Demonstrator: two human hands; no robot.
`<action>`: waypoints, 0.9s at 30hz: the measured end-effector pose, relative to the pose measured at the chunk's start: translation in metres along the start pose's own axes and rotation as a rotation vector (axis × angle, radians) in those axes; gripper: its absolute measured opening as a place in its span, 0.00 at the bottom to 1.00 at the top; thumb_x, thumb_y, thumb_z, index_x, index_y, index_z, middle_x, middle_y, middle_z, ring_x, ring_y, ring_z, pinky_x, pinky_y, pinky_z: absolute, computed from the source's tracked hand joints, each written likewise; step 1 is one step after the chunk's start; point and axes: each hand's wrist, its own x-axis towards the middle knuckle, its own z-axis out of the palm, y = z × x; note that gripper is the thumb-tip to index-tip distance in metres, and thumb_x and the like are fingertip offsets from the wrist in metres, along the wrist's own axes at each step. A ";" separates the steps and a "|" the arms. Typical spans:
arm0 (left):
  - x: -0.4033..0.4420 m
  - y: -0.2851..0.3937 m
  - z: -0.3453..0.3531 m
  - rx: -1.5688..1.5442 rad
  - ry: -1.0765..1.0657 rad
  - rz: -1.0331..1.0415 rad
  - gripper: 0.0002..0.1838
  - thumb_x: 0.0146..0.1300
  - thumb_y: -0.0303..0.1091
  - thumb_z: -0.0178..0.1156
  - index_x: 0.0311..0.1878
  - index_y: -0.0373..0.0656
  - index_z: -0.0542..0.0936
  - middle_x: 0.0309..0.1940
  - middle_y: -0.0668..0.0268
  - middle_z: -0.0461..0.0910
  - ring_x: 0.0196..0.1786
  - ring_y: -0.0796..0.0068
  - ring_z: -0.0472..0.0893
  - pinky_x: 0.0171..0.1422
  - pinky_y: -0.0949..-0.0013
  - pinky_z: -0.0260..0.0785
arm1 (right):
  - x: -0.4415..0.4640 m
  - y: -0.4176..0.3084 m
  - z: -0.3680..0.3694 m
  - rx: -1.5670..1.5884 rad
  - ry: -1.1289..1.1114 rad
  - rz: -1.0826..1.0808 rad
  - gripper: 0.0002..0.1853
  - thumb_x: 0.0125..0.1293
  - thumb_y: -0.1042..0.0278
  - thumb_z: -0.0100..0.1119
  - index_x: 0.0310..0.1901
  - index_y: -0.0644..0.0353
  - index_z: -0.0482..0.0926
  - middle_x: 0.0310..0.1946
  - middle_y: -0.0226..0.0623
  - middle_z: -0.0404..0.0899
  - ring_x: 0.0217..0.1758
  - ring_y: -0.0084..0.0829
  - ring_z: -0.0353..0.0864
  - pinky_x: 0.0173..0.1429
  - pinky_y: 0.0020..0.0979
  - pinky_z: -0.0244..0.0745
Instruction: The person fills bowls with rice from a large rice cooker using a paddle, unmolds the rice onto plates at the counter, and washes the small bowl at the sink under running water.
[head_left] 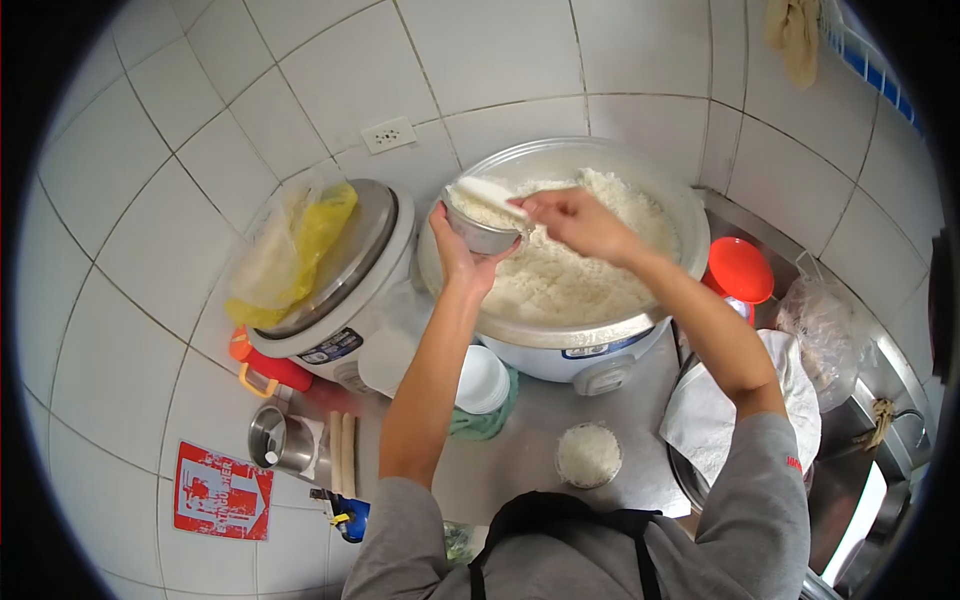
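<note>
My left hand (463,250) is wrapped round a metal bowl (482,236) filled with white rice, tilted above the left side of a large cooker pot (690,262). Gripped in my right hand (572,217) is a white paddle (488,196), its flat blade lying over the bowl's top. Loose white rice (570,280) fills much of the pot below both hands. Nearer my body, a round container of rice (589,455) stands on the metal counter (520,455).
A second cooker (400,240) with a metal lid and yellow plastic bag (325,240) is at left. White lids or bowls (482,380) lie before the pot. Right are a red bowl (740,269), a white cloth (715,410) and a plastic bag (822,330).
</note>
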 end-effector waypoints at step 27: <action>-0.002 0.017 -0.007 0.053 -0.163 -0.277 0.30 0.59 0.58 0.29 0.58 0.52 0.63 0.59 0.61 0.61 0.60 0.56 0.62 0.55 0.41 0.56 | 0.047 0.019 -0.029 -0.061 -0.086 -0.250 0.16 0.63 0.56 0.46 0.46 0.54 0.76 0.31 0.45 0.79 0.32 0.34 0.77 0.40 0.31 0.70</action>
